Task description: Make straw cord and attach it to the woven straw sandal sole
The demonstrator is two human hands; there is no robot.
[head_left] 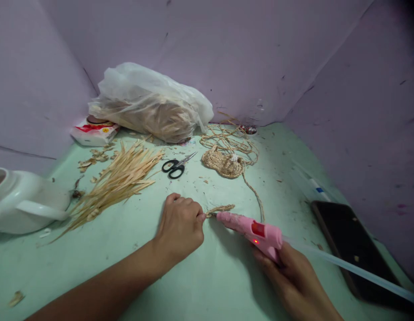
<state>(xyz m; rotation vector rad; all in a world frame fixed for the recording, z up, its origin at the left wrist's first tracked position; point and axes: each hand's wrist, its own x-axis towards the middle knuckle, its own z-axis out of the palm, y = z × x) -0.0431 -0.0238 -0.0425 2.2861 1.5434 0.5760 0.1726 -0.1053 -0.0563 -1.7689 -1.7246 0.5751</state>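
My right hand [287, 272] grips a pink hot glue gun [240, 221] with a red light lit on its side. A long clear glue stick [344, 262] runs out of its back. The nozzle points left and meets a short piece of braided cord [223, 208] close to my fingertips; whether it touches cannot be made out. Closed around the near end of that cord is my left hand [182, 223], thumb and forefinger pinched. Beyond the gun lies a coiled, braided sole-shaped piece [222, 161] with a white bit on it, a cord [254, 191] trailing from it toward the gun.
Black-handled scissors [176, 168] lie beside a bundle of dry straw strips [123, 171]. Behind stand a stuffed plastic bag [153, 102] and a small box [95, 133]. A white jug [26, 200] is at left, a phone [354, 249] at right. Purple walls [233, 53] enclose the green surface.
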